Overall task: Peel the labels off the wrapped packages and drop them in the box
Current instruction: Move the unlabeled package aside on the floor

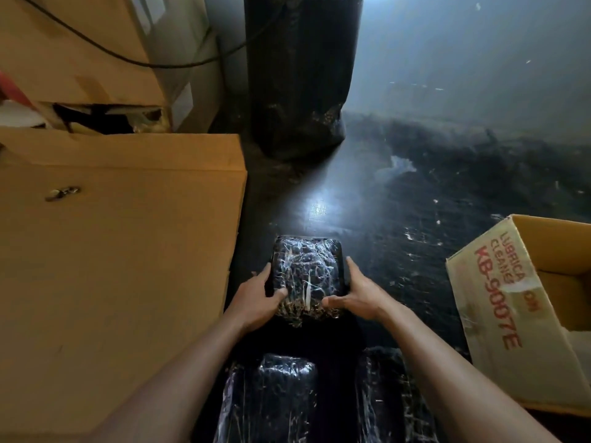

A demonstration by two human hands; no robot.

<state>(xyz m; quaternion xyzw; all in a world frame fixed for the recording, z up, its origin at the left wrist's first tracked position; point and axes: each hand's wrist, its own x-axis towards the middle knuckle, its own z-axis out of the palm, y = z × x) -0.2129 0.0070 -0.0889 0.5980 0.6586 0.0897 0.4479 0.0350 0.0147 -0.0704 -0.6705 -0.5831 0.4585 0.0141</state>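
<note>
Both hands, left hand (256, 295) and right hand (358, 295), gripping shiny black plastic-wrapped package (305, 270) over dark floor (415, 193). Big tan cardboard carton (112, 266) close on left; open red-lettered cardboard box (499, 308) off right.

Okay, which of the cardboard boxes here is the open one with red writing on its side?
The box on the right, tilted with its top open and red lettering on its side. The big box on the left is closed and plain.
</note>
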